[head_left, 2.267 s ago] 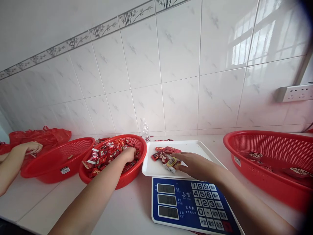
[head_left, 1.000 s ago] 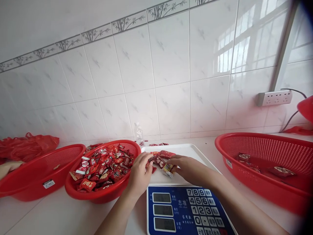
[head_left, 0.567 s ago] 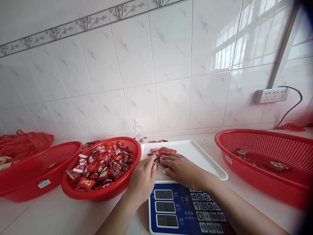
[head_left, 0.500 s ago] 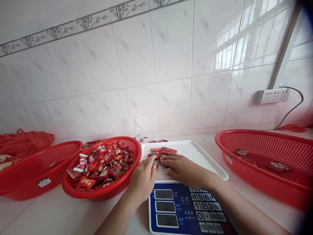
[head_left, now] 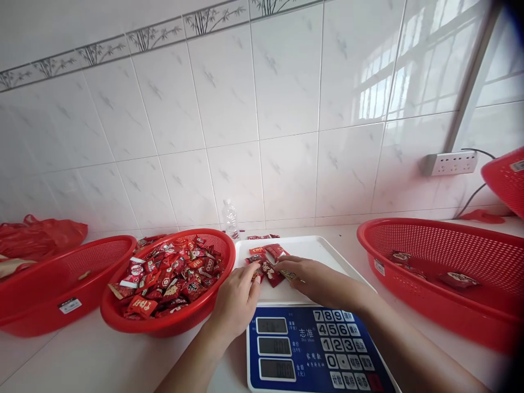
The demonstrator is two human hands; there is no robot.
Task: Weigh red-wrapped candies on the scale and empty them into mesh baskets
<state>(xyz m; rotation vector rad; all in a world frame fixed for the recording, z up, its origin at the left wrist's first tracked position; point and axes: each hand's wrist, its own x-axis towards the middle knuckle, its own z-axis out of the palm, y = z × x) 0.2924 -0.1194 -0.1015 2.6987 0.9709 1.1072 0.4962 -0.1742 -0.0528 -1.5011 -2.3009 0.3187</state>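
Note:
Several red wrapped snack packets (head_left: 275, 251) lie in a small pile on the white tray (head_left: 315, 245) of a digital scale. My left hand (head_left: 236, 297) is at the left side of the pile, its thumb and index finger closed around the edge of a red packet (head_left: 256, 275). From the right, my right hand (head_left: 317, 278) reaches over the pile, fingers bent down on a packet with a gold-green edge (head_left: 290, 274); its thumb is mostly hidden. A dark red packet (head_left: 271, 273) rests between the two hands. Below them is the scale's blue keypad panel (head_left: 305, 349).
A red basket (head_left: 164, 327) heaped with packets stands left of the scale, with another red basket (head_left: 36, 322) beyond it. To the right, a red basket (head_left: 434, 305) holds a few packets. Another red basket (head_left: 510, 177) juts in at the right edge. A clear bottle (head_left: 230, 218) stands by the wall.
My right hand has drawn back slightly to the right, uncovering more packets and the gold-green edged one. A red basket has come into view at the right edge. My left hand has barely moved.

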